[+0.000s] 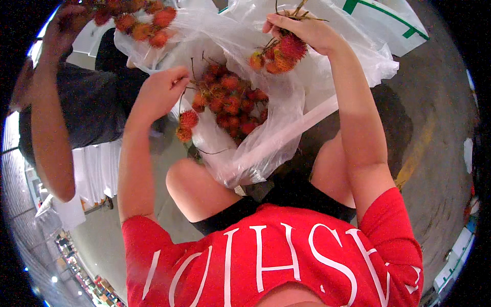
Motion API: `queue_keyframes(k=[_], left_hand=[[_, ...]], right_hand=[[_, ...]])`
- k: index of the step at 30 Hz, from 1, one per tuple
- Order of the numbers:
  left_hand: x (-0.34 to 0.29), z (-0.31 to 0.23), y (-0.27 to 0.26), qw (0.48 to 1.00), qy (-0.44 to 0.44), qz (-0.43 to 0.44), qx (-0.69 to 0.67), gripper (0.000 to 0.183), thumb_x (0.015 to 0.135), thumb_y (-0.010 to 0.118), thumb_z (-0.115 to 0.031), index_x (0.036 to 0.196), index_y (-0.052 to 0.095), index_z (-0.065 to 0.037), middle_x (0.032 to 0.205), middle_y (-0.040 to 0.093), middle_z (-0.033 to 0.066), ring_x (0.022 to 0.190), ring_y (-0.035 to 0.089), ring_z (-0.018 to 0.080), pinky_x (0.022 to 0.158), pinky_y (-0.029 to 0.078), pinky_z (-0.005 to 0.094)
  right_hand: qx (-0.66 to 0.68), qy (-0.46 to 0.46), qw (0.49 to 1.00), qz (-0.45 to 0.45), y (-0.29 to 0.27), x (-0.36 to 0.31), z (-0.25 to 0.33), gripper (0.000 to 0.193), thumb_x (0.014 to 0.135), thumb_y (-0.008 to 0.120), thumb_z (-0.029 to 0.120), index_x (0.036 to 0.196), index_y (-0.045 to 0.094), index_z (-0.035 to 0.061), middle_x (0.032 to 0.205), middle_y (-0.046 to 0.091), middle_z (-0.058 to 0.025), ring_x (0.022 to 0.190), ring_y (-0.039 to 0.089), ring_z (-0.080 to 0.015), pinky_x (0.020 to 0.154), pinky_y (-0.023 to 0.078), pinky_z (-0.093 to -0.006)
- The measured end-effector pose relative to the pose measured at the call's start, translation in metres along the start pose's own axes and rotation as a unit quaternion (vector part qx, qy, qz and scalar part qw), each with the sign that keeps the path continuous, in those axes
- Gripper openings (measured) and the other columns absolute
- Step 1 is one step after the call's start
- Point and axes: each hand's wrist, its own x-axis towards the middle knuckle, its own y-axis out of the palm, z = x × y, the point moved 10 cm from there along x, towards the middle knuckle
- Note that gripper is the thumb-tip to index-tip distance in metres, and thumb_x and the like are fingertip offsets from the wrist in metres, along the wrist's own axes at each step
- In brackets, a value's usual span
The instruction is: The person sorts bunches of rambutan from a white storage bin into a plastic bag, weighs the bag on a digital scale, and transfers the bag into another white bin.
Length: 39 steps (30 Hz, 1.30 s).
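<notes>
The right hand point(306, 31) curls round a fruit bunch point(287, 53) by its stems point(300, 8); the left hand point(160, 93) pinches a smaller sprig point(188, 122); both look light, bruisable, best held stem-end.

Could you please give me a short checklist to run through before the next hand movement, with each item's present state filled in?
1. Right hand secure on its rambutan bunch: ok; it grips the stems, fruit hanging below.
2. Left hand on the thin stem: ok; its fingertips seem closed on it, with red fruit below.
3. Plastic bag open: ok; the rambutans inside show through its mouth.
4. Bag's underside intact: cannot tell; it is hidden.
5. Hands clear of each other: ok; they are well apart.
6. Co-worker's forearm clear of the left hand: ok; it is apart, farther left.
</notes>
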Motion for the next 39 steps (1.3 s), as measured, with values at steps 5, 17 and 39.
queue_keyframes(k=[5,17,39], left_hand=[[0.005,-0.026,-0.031,0.997,0.076,0.012,-0.017,0.022,0.091,0.056,-0.023,0.093,0.059,-0.001,0.079,0.064,0.0152,0.072,0.063,0.029,0.068,0.048,0.0367],[0.062,-0.133,-0.065,0.977,0.201,-0.063,-0.046,0.027,0.086,0.062,-0.027,0.092,0.066,0.0,0.077,0.065,0.0154,0.076,0.065,0.0291,0.07,0.05,0.0376],[0.034,-0.08,0.089,0.624,-0.007,0.1,-0.775,0.064,0.097,0.033,-0.057,0.14,0.037,-0.01,0.136,0.048,0.0094,0.115,0.054,0.0246,0.092,0.045,0.0414]], right_hand=[[-0.068,-0.015,0.997,0.039,-0.003,-0.003,0.009,0.035,0.094,0.056,0.039,0.105,0.07,0.0082,0.073,0.053,0.005,0.074,0.049,-0.0051,0.07,0.04,-0.0211],[-0.027,-0.091,0.989,0.115,0.066,-0.004,0.049,0.03,0.087,0.069,0.022,0.107,0.065,0.0004,0.094,0.066,-0.0022,0.088,0.058,-0.0086,0.081,0.048,-0.0273],[0.431,-0.177,0.866,-0.184,-0.073,-0.032,0.066,0.022,0.089,0.062,0.033,0.092,0.058,0.0111,0.089,0.058,0.0008,0.078,0.059,-0.0152,0.071,0.051,-0.0302]])
